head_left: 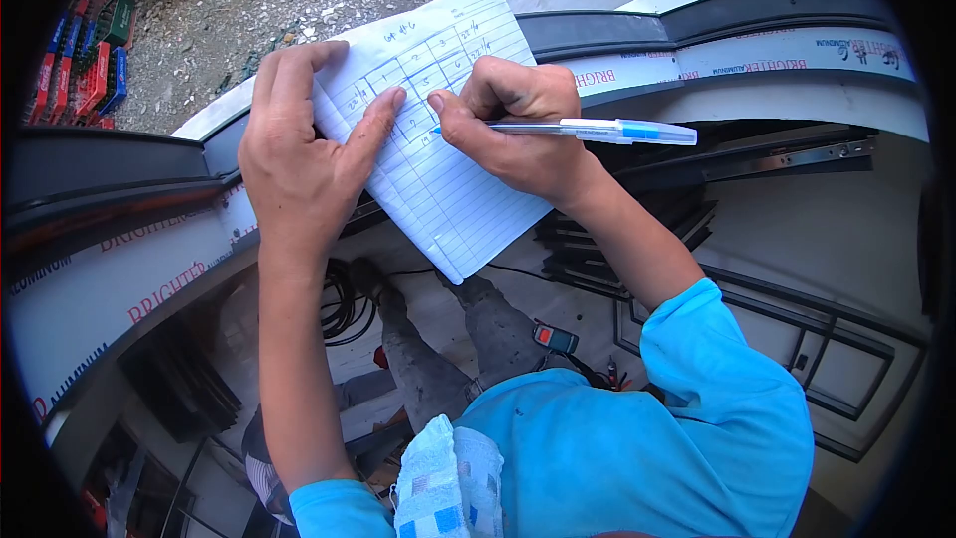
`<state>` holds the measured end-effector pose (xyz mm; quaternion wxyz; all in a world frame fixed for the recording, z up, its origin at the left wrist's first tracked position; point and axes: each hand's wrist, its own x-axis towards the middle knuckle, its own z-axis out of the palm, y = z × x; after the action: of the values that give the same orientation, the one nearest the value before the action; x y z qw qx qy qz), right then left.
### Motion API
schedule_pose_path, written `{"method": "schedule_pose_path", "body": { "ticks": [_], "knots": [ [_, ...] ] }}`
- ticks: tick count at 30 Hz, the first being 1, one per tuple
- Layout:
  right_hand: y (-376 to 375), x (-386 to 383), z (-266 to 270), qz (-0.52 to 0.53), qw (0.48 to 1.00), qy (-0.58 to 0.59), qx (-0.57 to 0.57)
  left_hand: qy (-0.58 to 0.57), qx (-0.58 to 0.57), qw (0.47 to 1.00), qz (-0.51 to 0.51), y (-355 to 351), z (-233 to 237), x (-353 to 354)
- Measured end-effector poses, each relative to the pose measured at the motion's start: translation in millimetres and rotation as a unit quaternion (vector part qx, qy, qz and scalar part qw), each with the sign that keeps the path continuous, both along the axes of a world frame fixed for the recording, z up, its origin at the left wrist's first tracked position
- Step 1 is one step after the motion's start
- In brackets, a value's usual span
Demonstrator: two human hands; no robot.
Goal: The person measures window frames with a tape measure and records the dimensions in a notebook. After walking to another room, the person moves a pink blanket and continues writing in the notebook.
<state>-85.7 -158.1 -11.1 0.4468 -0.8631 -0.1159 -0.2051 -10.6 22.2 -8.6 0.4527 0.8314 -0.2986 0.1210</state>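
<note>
A lined writing pad (458, 204) lies across the dark metal rail, tilted, with a hand-drawn grid and numbers in blue ink. My left hand (299, 134) steadies its left side, the thumb pressed on the page and the fingers bent over the edge. In my right hand (523, 125) is a blue-capped clear ballpoint pen (597, 130), cap on its back end. Its tip touches the page near the lower numbers of the grid. The heel of my right hand rests on the paper.
Dark rails (597, 35) with printed protective film (637, 70) run across in front of me. Gravel ground (349, 0) and stacked crates (90, 70) lie beyond. Below are black metal frames (836, 359), a coiled black cable (344, 304) and a small handheld device (555, 338).
</note>
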Motion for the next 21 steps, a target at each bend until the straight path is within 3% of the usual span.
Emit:
{"method": "schedule_pose_path", "body": {
  "ticks": [8,17,21],
  "knots": [
    [0.1,0.6,-0.7,-0.02,0.998,0.005,0.054,-0.003,0.004,1.0,0.002,0.0,0.2,-0.1],
    [-0.7,-0.1,2.8,-0.013,1.0,0.021,0.009,-0.002,0.003,1.0,0.001,-0.2,0.1,-0.9],
    [-0.9,-0.7,1.6,-0.02,0.999,0.016,0.042,0.005,0.003,1.0,0.002,-0.5,1.5,-1.2]
  ]
}}
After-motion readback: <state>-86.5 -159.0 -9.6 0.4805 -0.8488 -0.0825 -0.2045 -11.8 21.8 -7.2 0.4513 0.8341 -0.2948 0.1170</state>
